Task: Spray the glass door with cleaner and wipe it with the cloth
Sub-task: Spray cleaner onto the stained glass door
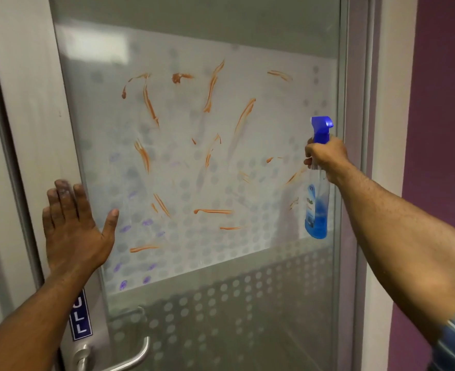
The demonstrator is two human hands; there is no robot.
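Two hands are in view. The spray bottle (318, 183) is held upright, long axis vertical, its blue nozzle turned left toward the glass door (199, 162), near the pane's right edge. The right hand (325, 156) is curled round the bottle's neck. The bottle is clear, roughly half filled with blue liquid, and labelled. The left hand (73, 223) is laid flat, fingers spread, on the door frame (33, 103) at the glass's left edge. Orange streaks (213, 87) and purple marks (124, 228) are noted across the frosted, dotted pane. A blue sign (80, 317), a metal handle (135, 357) and a purple wall (446, 129) are recorded.
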